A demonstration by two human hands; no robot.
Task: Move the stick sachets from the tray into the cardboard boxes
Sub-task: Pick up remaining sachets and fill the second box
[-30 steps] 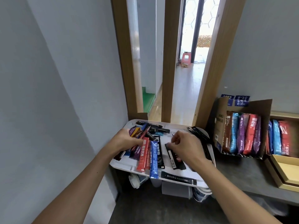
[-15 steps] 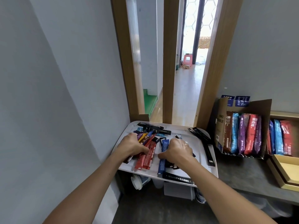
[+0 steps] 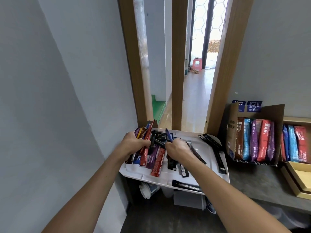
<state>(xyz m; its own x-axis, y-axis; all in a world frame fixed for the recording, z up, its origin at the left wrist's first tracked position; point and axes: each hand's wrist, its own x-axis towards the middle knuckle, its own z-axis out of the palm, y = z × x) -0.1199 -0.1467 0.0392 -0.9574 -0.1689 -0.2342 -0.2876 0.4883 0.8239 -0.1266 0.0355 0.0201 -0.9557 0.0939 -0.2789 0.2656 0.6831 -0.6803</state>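
A white tray [image 3: 207,167] holds loose stick sachets in red, purple, blue and black. My left hand [image 3: 134,142] grips a tilted bundle of coloured sachets [image 3: 145,132] at the tray's left side, their upper ends fanning above my fist. My right hand [image 3: 176,147] grips a few dark and blue sachets [image 3: 169,136] at the tray's middle. A red sachet [image 3: 157,163] and black sachets [image 3: 218,153] still lie flat on the tray. An open cardboard box [image 3: 233,132] to the right holds upright sachets; a second box [image 3: 296,145] stands beside it.
A grey counter [image 3: 255,180] carries the boxes and a yellow open box [image 3: 301,177] at the far right. A grey wall closes the left side. Wooden door posts [image 3: 177,81] rise behind the tray. Containers sit under the tray.
Both hands have closed round sachets and lifted them; the left bundle now tilts upright off the tray, and the right hand has raised a few sticks from the middle.
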